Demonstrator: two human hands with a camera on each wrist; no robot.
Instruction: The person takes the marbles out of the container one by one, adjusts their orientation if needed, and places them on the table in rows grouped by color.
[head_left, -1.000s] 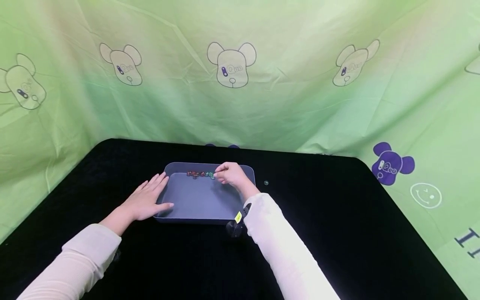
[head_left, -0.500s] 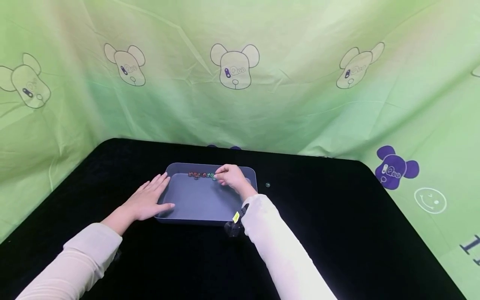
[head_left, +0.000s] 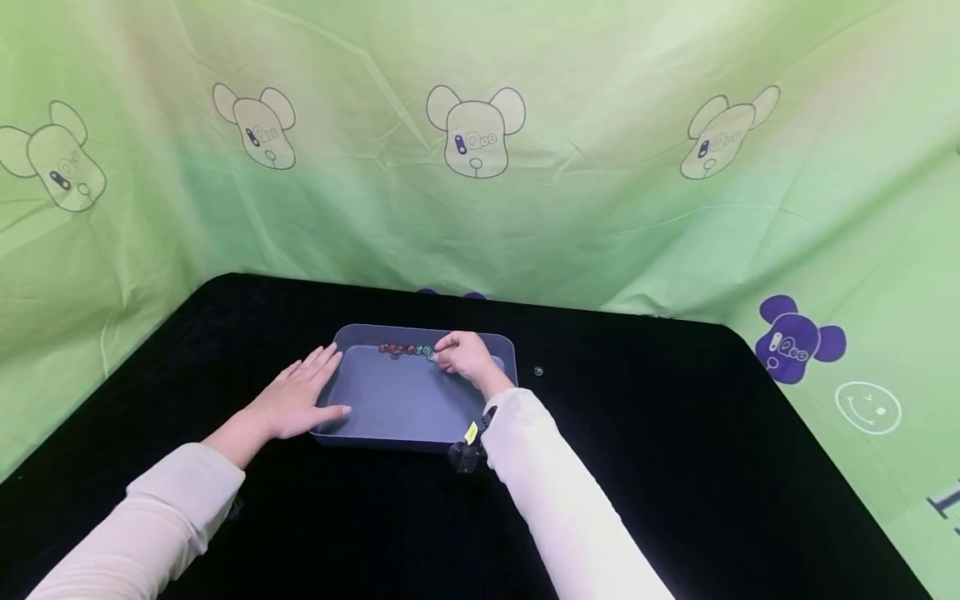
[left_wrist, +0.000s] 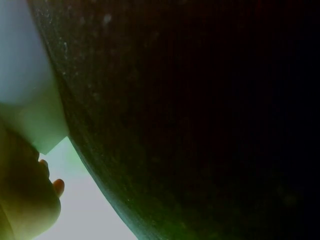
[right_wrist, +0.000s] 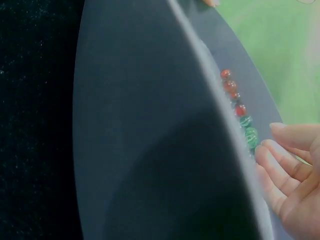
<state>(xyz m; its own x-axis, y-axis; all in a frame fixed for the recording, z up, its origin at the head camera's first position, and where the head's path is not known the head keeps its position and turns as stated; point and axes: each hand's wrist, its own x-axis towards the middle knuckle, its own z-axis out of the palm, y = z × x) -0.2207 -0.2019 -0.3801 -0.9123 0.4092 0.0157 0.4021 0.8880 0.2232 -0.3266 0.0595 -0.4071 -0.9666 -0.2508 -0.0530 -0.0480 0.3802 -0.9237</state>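
Several glass marbles lie in a row along the far wall of a grey tray (head_left: 390, 408). The red marbles (right_wrist: 229, 86) form the left part of the row, the green marbles (right_wrist: 251, 136) the right. My right hand (head_left: 467, 358) reaches over the tray, its fingertips at the green end. In the right wrist view its fingers are loosely bent, the thumb stands apart and no marble shows between them. Contact with the nearest marble is hard to tell. My left hand (head_left: 296, 400) rests with fingers extended across the tray's left rim, its thumb over the inside.
A single dark greenish marble (head_left: 538, 371) lies on the black tablecloth (head_left: 675, 450) right of the tray. Green printed fabric (head_left: 360, 225) hangs behind the table and at both sides. Mostly dark, the left wrist view shows little detail.
The head view has shifted slightly, so the whole scene sits a little further right. Both hands stay almost where they were, and the marble row looks the same.
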